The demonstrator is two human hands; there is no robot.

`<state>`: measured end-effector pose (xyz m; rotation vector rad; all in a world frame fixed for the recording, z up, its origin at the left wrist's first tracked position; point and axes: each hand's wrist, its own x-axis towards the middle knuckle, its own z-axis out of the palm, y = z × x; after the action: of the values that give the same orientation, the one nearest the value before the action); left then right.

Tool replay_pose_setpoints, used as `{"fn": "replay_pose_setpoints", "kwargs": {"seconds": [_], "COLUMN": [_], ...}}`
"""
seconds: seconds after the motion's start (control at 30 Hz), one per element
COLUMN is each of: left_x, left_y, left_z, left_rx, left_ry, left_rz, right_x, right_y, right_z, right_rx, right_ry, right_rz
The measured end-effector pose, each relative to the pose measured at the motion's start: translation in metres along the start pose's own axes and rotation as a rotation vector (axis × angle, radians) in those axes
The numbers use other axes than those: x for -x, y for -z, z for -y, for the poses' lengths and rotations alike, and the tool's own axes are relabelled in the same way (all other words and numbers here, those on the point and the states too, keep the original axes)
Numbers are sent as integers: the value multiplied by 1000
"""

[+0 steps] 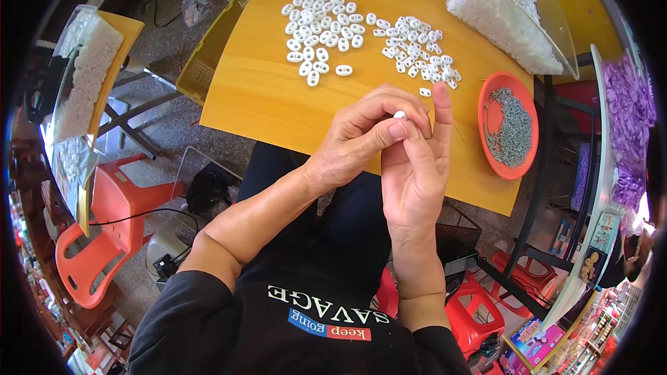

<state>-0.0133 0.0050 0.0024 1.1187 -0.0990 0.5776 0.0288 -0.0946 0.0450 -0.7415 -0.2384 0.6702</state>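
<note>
Just in front of the table's near edge, my left hand [358, 135] pinches a small white plastic piece [399, 115] between thumb and fingers; only its tip shows. My right hand [415, 177] meets it there, palm turned up, its thumb and curled fingers closed against the same piece and one finger pointing up. Beyond my hands lies a spread of white oval plastic pieces with two holes [321, 24]. Beside it to the right is a group of smaller white two-holed pieces [417, 45]. Right of my hands, an orange-red oval bowl [488, 101] holds a heap of grey screws [513, 128].
The yellow wooden table [250, 87] spans the middle. A clear bin of white pieces [511, 24] stands at its far right corner, another bin [87, 73] at far left. A yellow crate [215, 48] adjoins the left edge. Red plastic chairs [118, 201] stand on the floor.
</note>
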Motion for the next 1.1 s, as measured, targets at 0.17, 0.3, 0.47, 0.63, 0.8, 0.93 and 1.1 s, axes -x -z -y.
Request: {"fn": "replay_pose_setpoints", "kwargs": {"seconds": [0.17, 0.3, 0.47, 0.63, 0.8, 0.93, 1.1], "left_x": [-4, -22, -44, -17, -17, -37, -31], "left_y": [9, 58, 188, 330, 307, 172, 93], "left_z": [-20, -63, -106, -96, -76, -87, -79], "left_rx": [-164, -427, -968, -1393, -1536, -848, -792], "left_ry": [44, 18, -43, 270, 79, -192, -235], "left_rz": [31, -126, -487, -424, -524, -569, -370], "right_x": [-6, -24, -74, -112, -139, -163, -173], "right_y": [2, 19, 53, 58, 49, 38, 15], "right_z": [-1, 22, 64, 65, 50, 28, 19], "right_rx": [25, 380, 943, 1454, 1607, 1764, 1976], "right_ry": [-34, 4, 212, 296, 406, 604, 674], "right_rz": [36, 78, -45, 76, 286, 436, 478]}}
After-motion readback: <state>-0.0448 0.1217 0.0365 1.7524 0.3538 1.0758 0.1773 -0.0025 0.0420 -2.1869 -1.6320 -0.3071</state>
